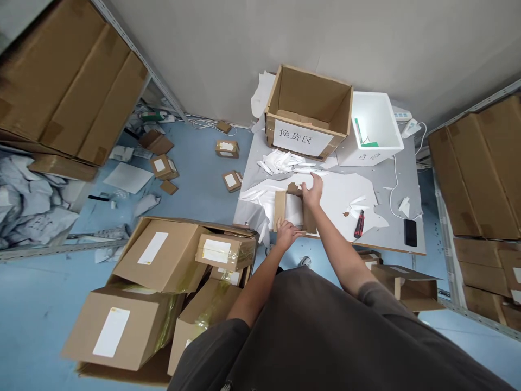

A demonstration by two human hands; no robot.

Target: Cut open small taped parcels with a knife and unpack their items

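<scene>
A small cardboard box (279, 207) stands at the table's front edge with its flaps open. Inside it lies a whitish, translucent wrapped item (293, 210), whose kind I cannot make out. My left hand (287, 233) grips the box at its near edge, fingers curled over the cardboard. At the box's far right corner is my right hand (313, 191), its thumb and fingers apart and the thumb close against a flap. A red and black utility knife (359, 224) rests on white paper to the right of the box.
Behind stand a large open carton (309, 106) with a handwritten label and a white foam box (370, 155). Crumpled paper (280, 162) lies before them. A phone (410, 233) is at the table's right. Taped parcels (148, 260) fill a big carton at lower left; small boxes (227, 149) dot the floor.
</scene>
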